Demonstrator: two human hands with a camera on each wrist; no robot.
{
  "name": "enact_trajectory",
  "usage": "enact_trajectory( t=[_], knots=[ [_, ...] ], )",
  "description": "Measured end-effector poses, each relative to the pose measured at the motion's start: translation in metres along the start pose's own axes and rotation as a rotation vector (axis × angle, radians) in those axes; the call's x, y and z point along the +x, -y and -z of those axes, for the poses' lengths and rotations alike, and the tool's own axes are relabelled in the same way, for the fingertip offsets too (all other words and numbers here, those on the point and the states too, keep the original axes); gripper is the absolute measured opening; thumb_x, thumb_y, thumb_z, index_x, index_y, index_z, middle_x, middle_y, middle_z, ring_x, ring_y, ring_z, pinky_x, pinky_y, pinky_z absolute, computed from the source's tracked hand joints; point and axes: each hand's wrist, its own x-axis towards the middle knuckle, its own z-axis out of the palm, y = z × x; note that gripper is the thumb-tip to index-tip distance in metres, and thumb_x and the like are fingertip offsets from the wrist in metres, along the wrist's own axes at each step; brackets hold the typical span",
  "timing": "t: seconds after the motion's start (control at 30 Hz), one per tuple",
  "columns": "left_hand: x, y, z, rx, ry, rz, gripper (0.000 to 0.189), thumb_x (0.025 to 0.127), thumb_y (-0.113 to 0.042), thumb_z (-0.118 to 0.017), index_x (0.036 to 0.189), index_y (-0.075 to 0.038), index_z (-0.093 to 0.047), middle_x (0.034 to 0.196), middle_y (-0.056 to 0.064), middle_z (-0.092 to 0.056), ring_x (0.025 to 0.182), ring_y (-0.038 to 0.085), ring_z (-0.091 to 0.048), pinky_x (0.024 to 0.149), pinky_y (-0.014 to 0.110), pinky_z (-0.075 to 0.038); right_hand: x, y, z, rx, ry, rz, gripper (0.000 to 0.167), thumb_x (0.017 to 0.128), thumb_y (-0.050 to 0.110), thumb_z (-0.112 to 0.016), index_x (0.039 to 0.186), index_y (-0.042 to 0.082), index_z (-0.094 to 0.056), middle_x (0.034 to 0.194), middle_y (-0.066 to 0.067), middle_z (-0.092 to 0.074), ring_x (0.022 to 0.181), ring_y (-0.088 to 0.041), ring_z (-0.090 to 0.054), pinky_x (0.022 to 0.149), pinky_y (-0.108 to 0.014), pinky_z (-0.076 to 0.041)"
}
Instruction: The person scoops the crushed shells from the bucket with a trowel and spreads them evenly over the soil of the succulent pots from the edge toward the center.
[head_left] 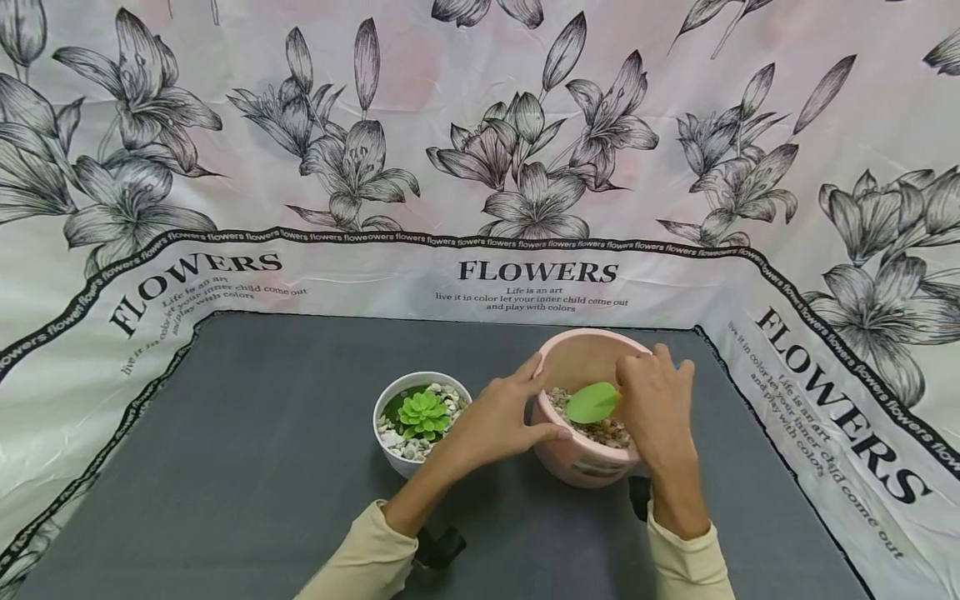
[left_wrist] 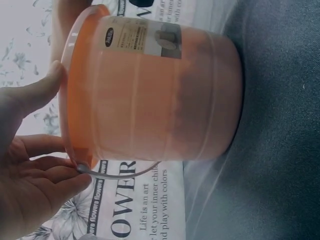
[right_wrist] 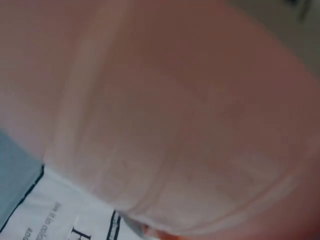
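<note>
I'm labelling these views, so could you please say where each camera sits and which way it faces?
Head: on the head, facing forward and down at the pink bucket and white pot; left hand and right hand show.
Left wrist: on that wrist, facing the bucket's labelled side; the left hand shows.
Right wrist: on that wrist, facing apparently the bucket's wall up close; no hand is discernible.
Shared: head and left wrist both show the left hand at the bucket's rim.

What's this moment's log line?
left hand: holds pink bucket by rim | right hand: grips green scoop in bucket | white succulent pot: left of bucket
</note>
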Motion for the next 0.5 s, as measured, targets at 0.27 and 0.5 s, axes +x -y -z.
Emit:
enact_trajectory(
  t=[0.27, 0.5],
  knots=[
    [0.0, 0.002, 0.001, -0.02, -0.004, -0.006, 0.086, 0.089, -0.047, -0.082, 0.156, -0.006, -0.047, 0.172, 0.011, -0.03, 0.139, 0.033, -0.06, 0.108, 0.043, -0.055, -0.003, 0.007, 0.001, 0.111, -0.036, -0.038, 0.02, 0.068, -0.014, -0.071, 0.065, 0.006, -0.069, 0.065, -0.013, -0.067, 0.073, -0.034, -0.051, 0.066, -0.049, -0.035],
    [-0.001, 0.003, 0.0, 0.005, 0.005, -0.006, 0.082, 0.09, -0.047, -0.081, 0.156, -0.011, -0.049, 0.172, 0.01, -0.03, 0.136, 0.031, -0.062, 0.105, 0.042, -0.056, -0.01, -0.003, 0.016, 0.195, -0.088, -0.03, 0.016, 0.072, -0.007, -0.084, 0.075, 0.006, -0.076, 0.073, -0.013, -0.074, 0.068, -0.031, -0.05, 0.062, -0.048, -0.039]
  ],
)
